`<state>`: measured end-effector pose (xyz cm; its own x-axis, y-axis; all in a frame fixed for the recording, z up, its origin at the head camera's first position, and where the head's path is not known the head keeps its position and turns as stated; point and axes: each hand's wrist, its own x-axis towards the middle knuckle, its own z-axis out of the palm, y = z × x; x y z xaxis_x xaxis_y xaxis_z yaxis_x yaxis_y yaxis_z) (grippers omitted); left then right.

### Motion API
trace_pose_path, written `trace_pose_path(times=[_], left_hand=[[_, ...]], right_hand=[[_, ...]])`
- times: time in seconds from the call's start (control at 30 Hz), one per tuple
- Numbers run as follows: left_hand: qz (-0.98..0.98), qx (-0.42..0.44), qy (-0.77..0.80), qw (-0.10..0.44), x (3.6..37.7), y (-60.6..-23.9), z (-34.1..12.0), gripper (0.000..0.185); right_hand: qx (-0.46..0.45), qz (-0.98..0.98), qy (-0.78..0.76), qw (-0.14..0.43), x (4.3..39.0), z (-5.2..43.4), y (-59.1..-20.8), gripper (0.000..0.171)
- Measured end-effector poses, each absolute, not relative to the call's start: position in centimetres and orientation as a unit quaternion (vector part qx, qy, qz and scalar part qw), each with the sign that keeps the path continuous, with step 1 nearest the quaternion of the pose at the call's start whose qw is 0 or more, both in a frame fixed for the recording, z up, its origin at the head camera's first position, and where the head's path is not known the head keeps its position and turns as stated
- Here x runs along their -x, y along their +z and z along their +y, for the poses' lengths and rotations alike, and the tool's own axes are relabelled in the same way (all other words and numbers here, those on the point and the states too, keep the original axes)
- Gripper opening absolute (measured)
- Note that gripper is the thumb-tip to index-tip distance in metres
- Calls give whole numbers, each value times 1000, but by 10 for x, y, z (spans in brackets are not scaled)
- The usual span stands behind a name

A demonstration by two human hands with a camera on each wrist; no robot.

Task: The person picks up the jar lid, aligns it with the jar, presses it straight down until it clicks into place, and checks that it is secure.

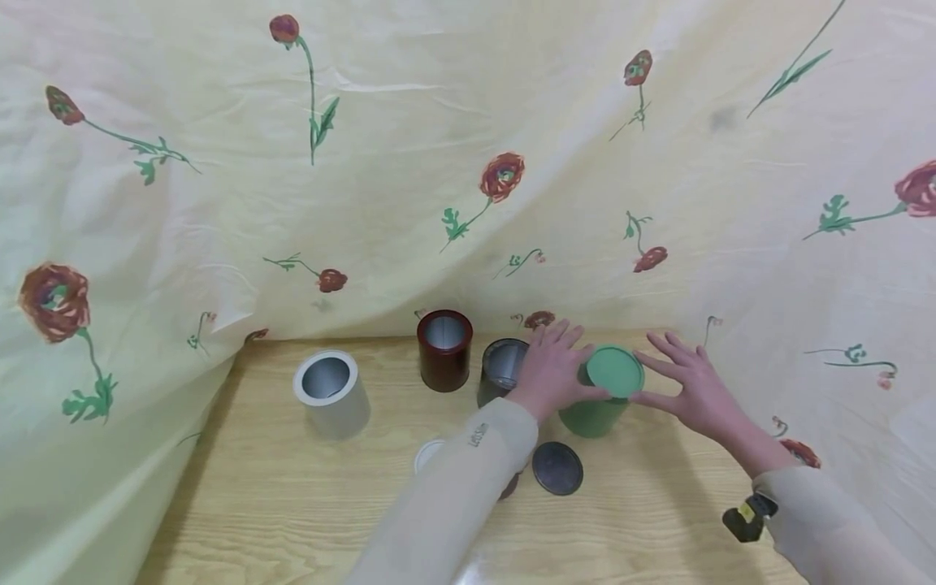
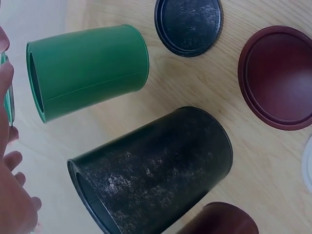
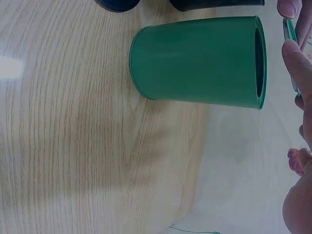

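Note:
Held by its edge from both sides, a green lid hangs just above the open top of a green can. My left hand pinches the lid's left side between thumb and fingers. On the opposite side my right hand grips it, other fingers spread. Both wrist views show a gap between lid and rim, and the can stands upright on the wooden table. Close by my left hand is an open black can, partly hidden by that hand in the head view.
An open dark red can and a white can stand to the left. Nearer lie a black lid, a dark red lid and a white lid. Floral cloth hangs behind the table.

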<state>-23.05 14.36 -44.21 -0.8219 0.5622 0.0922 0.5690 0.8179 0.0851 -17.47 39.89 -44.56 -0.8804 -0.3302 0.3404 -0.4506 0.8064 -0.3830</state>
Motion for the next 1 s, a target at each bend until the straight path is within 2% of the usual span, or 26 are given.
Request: trace_pose_path(times=[0.53, 1.0], left_hand=[[-956, 287, -61, 5, 236, -450, 152, 86], [-957, 286, -51, -13, 239, -456, 154, 81]], right_hand=[[-192, -949, 236, 82, 179, 401, -448, 73], [-188, -953, 227, 71, 184, 404, -458, 73]])
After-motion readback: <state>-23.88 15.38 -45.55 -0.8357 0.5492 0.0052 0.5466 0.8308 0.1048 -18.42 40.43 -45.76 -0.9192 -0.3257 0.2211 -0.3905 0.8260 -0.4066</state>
